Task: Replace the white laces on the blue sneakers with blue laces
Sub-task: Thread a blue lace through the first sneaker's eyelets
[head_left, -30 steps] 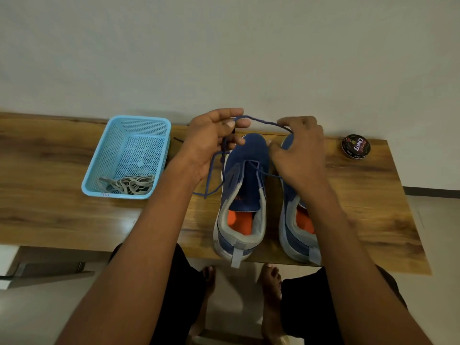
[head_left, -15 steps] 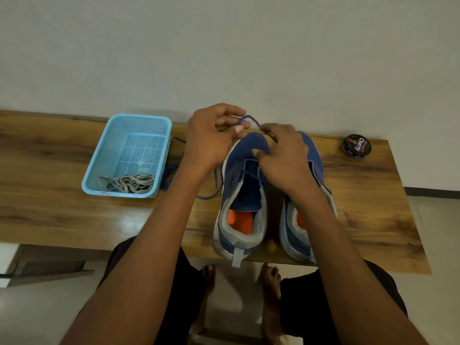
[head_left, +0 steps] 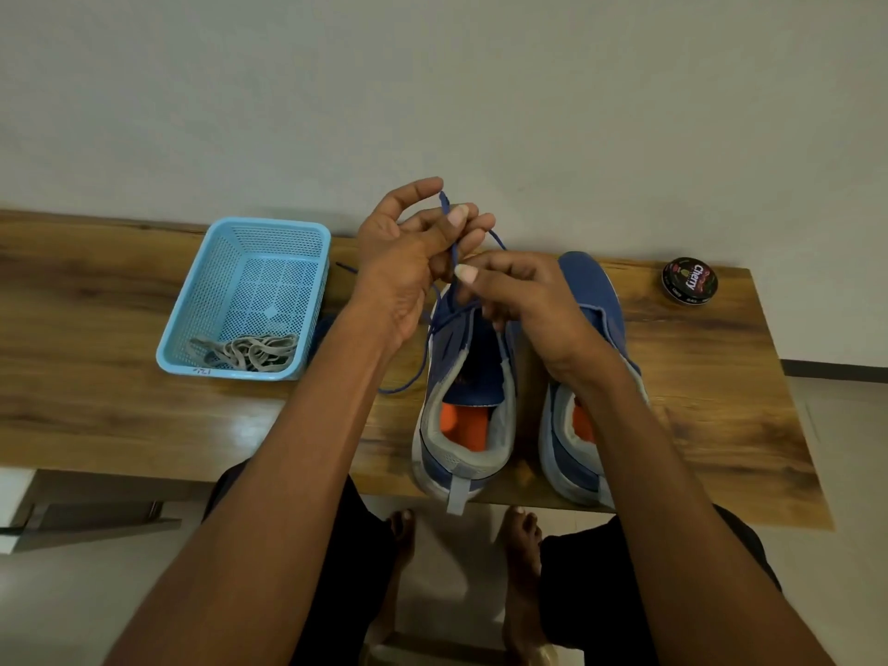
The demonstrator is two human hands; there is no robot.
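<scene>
Two blue sneakers stand side by side on the wooden table, heels toward me: the left sneaker [head_left: 463, 415] and the right sneaker [head_left: 593, 300]. A thin blue lace [head_left: 423, 362] runs from the left sneaker's front up into both hands, with a loose loop trailing left on the table. My left hand [head_left: 408, 252] pinches the lace above the toe, its tip sticking up between the fingers. Just to the right and lower, my right hand [head_left: 519, 300] pinches the same lace and covers the front eyelets. White laces [head_left: 250, 350] lie bunched in the blue basket [head_left: 192, 324].
A round black polish tin [head_left: 689, 281] sits at the back right of the table [head_left: 721, 401]. A plain wall stands right behind the table. My knees and bare feet are below the front edge.
Both hands have drawn together over the left sneaker's toe. The lace span once stretched between them is now gathered, and the left hand has lifted its end upward.
</scene>
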